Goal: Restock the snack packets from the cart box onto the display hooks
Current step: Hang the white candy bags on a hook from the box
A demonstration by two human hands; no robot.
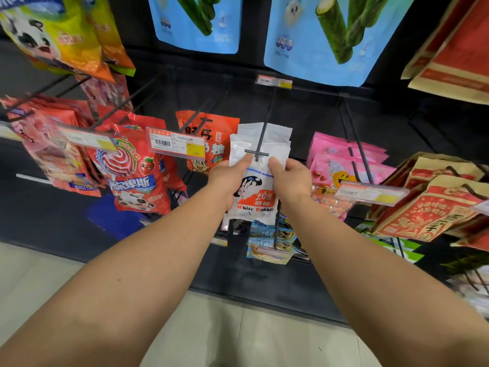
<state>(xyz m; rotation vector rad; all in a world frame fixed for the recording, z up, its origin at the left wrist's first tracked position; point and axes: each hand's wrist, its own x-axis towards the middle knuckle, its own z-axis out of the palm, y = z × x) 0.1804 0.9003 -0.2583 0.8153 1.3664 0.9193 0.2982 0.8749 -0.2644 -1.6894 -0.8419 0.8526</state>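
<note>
Left hand (225, 178) pinches white packet (255, 192) at its left edge; right hand (289, 178) pinches its right edge | packet top at display hook (260, 144) tip; white packets behind on hook

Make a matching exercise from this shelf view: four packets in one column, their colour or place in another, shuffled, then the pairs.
Column 1
1. White Rabbit packet
2. seaweed roll bag
3. lollipop bag
4. smiley-face packet

Column 2
A. pink, hanging right of both hands
B. white, held at its top by the left hand and right hand at the hook end
C. red, behind the yellow price tag, left of the hands
D. light blue, top row

Pairs: 1-B, 2-D, 3-C, 4-A
</note>
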